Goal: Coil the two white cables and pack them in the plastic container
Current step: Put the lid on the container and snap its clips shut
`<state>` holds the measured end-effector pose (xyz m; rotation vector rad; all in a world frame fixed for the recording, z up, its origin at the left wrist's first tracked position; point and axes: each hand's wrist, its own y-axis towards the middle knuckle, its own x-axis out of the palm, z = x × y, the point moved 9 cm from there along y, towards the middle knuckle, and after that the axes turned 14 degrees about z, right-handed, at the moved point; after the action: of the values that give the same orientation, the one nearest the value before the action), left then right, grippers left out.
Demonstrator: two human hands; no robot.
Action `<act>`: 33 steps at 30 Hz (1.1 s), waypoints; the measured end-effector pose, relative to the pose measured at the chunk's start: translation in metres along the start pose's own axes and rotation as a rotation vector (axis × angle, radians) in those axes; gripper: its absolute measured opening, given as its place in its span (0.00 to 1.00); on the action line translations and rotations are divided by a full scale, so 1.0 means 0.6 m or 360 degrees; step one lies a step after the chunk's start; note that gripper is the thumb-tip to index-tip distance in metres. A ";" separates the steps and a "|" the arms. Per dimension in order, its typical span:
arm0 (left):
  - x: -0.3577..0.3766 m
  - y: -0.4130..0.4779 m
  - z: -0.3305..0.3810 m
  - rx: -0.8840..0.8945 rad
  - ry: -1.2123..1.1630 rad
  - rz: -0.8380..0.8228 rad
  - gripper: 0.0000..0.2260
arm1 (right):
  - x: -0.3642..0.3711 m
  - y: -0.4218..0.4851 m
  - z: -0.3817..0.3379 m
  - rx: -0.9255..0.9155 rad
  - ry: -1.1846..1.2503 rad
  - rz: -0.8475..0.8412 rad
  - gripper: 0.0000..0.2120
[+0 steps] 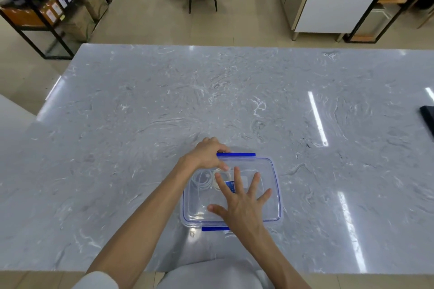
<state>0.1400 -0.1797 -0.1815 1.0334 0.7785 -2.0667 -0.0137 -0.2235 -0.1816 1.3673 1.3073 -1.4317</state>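
Right hand [242,204] lies flat, fingers spread, on the clear lid [264,206] of the plastic container [280,197] at lower centre of the frame; left hand [206,155] curls its fingers over the container's upper-left corner beside a blue clip [236,154]; two coiled white cables [203,179] lie inside, upper left; the container sits on a grey marble table [234,101].

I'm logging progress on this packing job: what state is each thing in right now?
plastic container: on the table, lid on.
white cables: coiled, inside the container's left end.
far blue clip: latched or not, unclear.
near blue clip: likewise unclear.
left hand: fingers and thumb pinch the lid's far left corner.
right hand: fingers spread straight, flat on the lid.
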 end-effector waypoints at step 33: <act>0.150 -0.309 0.020 0.0313 0.0997 0.0714 0.48 | 0.052 -0.108 0.101 -0.0610 0.0086 0.1018 0.35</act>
<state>-0.0513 -0.1086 -0.2135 1.8234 0.5621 -1.4573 -0.0936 -0.2657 -0.2066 1.3882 0.9768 -0.6782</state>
